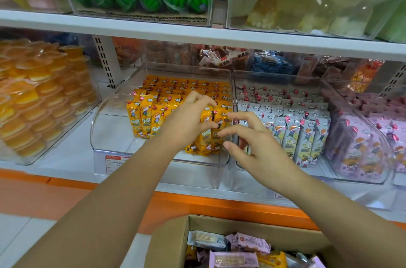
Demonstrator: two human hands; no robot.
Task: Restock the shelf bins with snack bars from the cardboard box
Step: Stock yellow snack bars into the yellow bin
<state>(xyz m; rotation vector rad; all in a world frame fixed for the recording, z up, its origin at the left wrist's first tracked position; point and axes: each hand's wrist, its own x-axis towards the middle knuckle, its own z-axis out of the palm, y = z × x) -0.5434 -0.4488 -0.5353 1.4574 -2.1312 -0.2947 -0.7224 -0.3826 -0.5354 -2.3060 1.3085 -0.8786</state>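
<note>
left hand (189, 124) pinches orange bars (207, 118) upright at the front right of the bin (153, 160); right hand (252, 143) hovers beside them, fingers spread, holding nothing. released unsupported, they could topple forward; more wait in the box (171, 245)

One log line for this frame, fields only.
left hand: pinches orange bars in bin | right hand: open by the bars | box: holds mixed bars

Snack bars (144, 118) in side-by-side shelf bins (105, 133); cardboard box (169, 245) below, in front.
</note>
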